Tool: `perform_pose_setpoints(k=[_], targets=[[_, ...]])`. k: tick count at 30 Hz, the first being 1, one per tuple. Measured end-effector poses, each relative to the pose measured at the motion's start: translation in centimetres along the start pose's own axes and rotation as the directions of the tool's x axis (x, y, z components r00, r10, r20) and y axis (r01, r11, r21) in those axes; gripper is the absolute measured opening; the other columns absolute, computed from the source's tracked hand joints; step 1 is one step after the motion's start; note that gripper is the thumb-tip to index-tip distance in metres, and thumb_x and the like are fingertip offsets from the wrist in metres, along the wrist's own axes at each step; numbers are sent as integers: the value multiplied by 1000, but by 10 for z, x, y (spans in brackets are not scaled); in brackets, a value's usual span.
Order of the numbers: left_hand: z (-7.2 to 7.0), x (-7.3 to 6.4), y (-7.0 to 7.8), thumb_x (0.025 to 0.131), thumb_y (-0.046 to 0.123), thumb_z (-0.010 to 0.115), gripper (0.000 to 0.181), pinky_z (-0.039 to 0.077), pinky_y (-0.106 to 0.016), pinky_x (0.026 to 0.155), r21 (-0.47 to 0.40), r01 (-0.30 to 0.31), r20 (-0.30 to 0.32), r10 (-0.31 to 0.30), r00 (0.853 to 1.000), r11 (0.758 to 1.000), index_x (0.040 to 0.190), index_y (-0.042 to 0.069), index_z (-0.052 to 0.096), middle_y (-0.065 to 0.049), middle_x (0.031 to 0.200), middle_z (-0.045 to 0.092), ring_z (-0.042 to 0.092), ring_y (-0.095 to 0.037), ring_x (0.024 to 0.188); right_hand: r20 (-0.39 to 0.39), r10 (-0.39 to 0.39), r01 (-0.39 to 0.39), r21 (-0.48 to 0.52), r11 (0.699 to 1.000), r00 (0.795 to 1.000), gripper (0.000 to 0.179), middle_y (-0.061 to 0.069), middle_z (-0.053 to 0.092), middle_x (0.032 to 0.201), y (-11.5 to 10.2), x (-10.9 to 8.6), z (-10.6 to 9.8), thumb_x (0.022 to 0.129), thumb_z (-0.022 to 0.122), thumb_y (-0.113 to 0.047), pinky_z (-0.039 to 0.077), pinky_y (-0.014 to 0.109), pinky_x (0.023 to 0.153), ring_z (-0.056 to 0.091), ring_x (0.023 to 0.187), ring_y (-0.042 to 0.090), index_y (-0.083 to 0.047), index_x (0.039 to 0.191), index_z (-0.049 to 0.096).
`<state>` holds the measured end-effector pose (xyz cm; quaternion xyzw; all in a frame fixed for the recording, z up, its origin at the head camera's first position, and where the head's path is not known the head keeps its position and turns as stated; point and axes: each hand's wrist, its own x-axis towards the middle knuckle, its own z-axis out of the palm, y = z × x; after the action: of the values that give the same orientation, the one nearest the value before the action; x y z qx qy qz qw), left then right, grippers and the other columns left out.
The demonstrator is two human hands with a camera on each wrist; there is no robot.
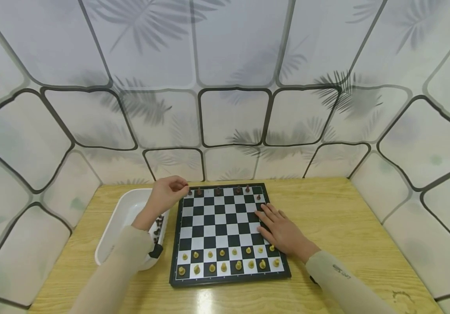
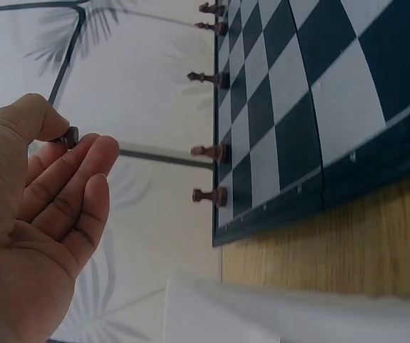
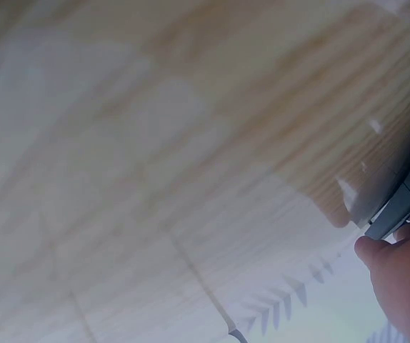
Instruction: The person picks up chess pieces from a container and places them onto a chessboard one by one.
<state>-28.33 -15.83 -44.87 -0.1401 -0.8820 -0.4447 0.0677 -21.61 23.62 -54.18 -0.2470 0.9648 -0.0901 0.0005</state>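
My left hand (image 1: 164, 197) hovers over the far left corner of the chessboard (image 1: 220, 219). In the left wrist view, its thumb and fingertips pinch a small dark brown chess piece (image 2: 70, 137), mostly hidden by the fingers. Several brown pieces stand upright along the far row, among them a rook (image 2: 209, 195) in the corner; a small brown piece (image 1: 258, 197) stands one row nearer at the right. Across the board's right edge rests my right hand (image 1: 281, 229), fingers extended; the right wrist view shows part of it against the board's edge (image 3: 401, 207).
Left of the board stands a white tray (image 1: 109, 231) with several dark pieces (image 1: 158, 226) along its right side. Pale yellow pieces (image 1: 223, 266) fill the board's two near rows. The wooden table (image 1: 339, 226) meets a patterned backdrop (image 1: 233, 117) at the back.
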Motion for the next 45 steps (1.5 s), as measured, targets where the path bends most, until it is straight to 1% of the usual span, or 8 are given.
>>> perform_pose_setpoints(k=[7, 13, 20, 24, 28, 33, 37, 45], targets=[[21, 7, 8, 96, 13, 73, 10, 56, -32, 74, -19, -44, 43, 44, 998, 999, 104, 7, 75, -9, 93, 79, 74, -21, 84, -10, -11, 11, -2, 1000, 1000, 63, 17, 35, 170, 0, -1, 0, 111, 44, -49, 32, 61, 124, 25, 161, 38, -14, 163, 39], [33, 12, 13, 97, 15, 73, 11, 56, -32, 75, -10, -72, 72, 73, 995, 997, 104, 7, 76, -8, 94, 78, 71, -19, 84, -6, -4, 4, 1, 1000, 1000, 63, 17, 35, 170, 0, -1, 0, 111, 44, -49, 32, 62, 124, 25, 161, 39, -14, 163, 40], [48, 16, 20, 98, 17, 73, 14, 56, -33, 77, 37, -88, 120, 84, 989, 995, 107, 7, 77, -7, 96, 78, 69, -18, 86, -8, -10, 10, 8, 1000, 1000, 62, 18, 35, 170, 0, -1, -1, 111, 45, -47, 31, 63, 124, 25, 161, 40, -13, 163, 40], [56, 17, 27, 99, 19, 72, 18, 57, -38, 83, 61, -91, 167, 80, 983, 994, 112, 6, 77, -8, 101, 78, 69, -21, 91, 2, -7, 7, 9, 1000, 1000, 63, 18, 34, 171, -1, -1, -1, 111, 44, -48, 30, 62, 125, 24, 162, 39, -13, 163, 39], [63, 19, 33, 101, 20, 71, 22, 57, -41, 85, 69, -111, 208, 95, 973, 991, 115, 5, 77, -8, 105, 78, 69, -22, 94, -2, -5, 5, 9, 1000, 1000, 63, 18, 34, 171, 0, 0, 0, 111, 44, -48, 30, 62, 125, 23, 162, 39, -13, 163, 39], [77, 24, 33, 101, 19, 69, 21, 58, -41, 87, 65, -120, 238, 102, 966, 991, 116, 5, 77, -8, 106, 78, 70, -21, 95, -2, -5, 5, 8, 1000, 1000, 63, 17, 34, 171, -1, -1, -1, 111, 44, -48, 30, 62, 125, 24, 162, 39, -13, 163, 39], [88, 27, 35, 101, 19, 69, 23, 59, -39, 85, 59, -105, 265, 86, 960, 993, 118, 5, 77, -6, 106, 78, 70, -19, 95, 5, -6, 6, 10, 1000, 1000, 63, 18, 34, 171, -1, -1, -2, 111, 43, -48, 30, 62, 125, 24, 161, 39, -13, 163, 39], [107, 33, 48, 103, 23, 68, 24, 58, -36, 78, 91, -120, 327, 84, 941, 989, 120, 8, 77, -6, 108, 77, 70, -20, 93, 11, 3, -3, -6, 1000, 1000, 63, 17, 34, 171, 0, -1, -1, 111, 43, -49, 31, 62, 125, 24, 162, 38, -14, 164, 39]])
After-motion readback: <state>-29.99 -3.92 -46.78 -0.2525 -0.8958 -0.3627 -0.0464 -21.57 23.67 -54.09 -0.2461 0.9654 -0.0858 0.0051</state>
